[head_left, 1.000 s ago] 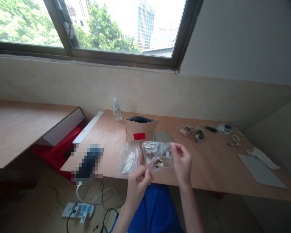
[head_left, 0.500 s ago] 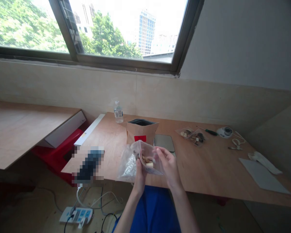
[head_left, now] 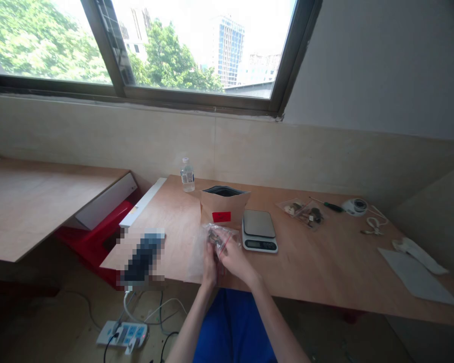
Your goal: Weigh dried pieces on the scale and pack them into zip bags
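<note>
Both my hands hold a small clear zip bag with brown bits inside, low over the wooden table near its front edge. My left hand grips the bag from the left with closed fingers. My right hand pinches it from the right. A pile of empty clear bags lies under and left of my hands. Just behind stands an open brown paper pouch with a red label. A small digital scale sits to the right of my hands.
A water bottle stands at the table's back. Filled clear bags, a green-handled screwdriver, a round white device and grey paper lie to the right. A blurred-out object lies at the left edge. A power strip is on the floor.
My hands have lowered the small bag from in front of me down to the table and drawn closer together around it. The scale has come into full view.
</note>
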